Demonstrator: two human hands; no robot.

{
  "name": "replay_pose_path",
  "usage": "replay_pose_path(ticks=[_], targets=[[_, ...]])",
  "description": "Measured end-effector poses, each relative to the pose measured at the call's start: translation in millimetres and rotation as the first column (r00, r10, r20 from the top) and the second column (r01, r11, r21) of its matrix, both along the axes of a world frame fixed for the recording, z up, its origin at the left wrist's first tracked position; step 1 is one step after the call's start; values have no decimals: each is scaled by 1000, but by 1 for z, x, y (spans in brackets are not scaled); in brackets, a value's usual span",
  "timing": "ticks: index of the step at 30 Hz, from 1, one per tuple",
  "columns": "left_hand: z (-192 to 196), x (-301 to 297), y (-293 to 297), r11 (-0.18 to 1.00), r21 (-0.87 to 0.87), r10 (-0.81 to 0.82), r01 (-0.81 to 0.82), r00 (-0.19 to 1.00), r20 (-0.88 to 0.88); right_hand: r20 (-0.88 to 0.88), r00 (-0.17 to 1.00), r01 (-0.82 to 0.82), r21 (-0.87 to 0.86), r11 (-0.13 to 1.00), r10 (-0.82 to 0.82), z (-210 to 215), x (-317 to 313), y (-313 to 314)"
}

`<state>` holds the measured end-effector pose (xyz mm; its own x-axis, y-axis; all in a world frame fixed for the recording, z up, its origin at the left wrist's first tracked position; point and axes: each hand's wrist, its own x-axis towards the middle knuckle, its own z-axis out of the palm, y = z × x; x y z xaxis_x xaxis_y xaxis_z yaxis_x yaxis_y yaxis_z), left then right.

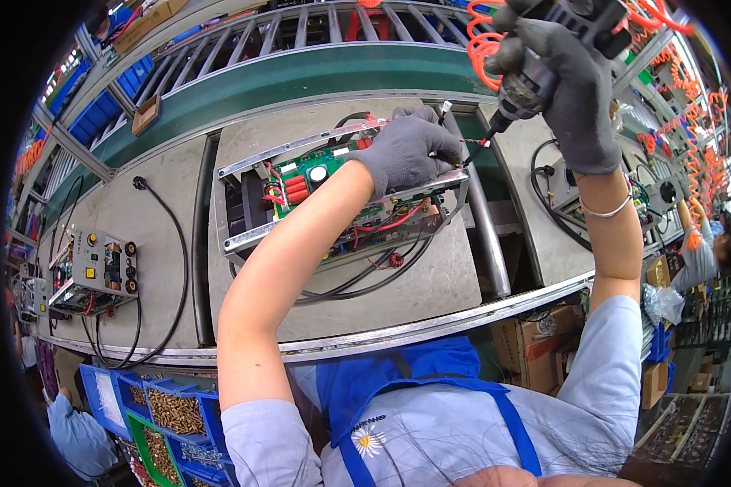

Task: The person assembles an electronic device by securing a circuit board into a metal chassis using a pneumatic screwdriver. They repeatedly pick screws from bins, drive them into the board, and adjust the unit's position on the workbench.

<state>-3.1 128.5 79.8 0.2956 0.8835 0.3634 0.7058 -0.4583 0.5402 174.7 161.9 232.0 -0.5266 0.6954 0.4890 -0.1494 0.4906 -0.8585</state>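
A welder-like electronic unit [252, 230] lies on the bench with its metal frame exposed, showing a green circuit board [300, 166], red components and loose wires. Across its right part reaches my left hand [414, 150], in a grey glove; its fingers are bent at the frame's right end, and what they pinch is hidden. Up at the right, my right hand [581, 97], also gloved, is wrapped round a black power screwdriver [525, 91]. The tool tilts down to the left, its long bit [477, 152] reaching the frame's right corner close to my left fingertips.
Another unit [96, 268] with a black cable stands on the left; a further one [642, 195] is at the right. Blue bins of screws [177, 412] sit below the bench edge. Orange coiled hoses [483, 53] hang near the tool. A roller conveyor [276, 36] runs behind.
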Motion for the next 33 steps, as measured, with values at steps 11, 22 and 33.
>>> replay_pose_path(ticks=[11,22,33], targets=[[0,-3,1,997,61,-46,46,999,2,6,992,-123,-14,992,123,8,-33,-16],[8,5,-5,998,56,-6,14,989,-148,-87,948,-310,-39,950,306,2,-30,-9],[14,11,11,987,-28,-159,157,947,-279,-185,982,-67,-179,982,33,-9,-3,10]])
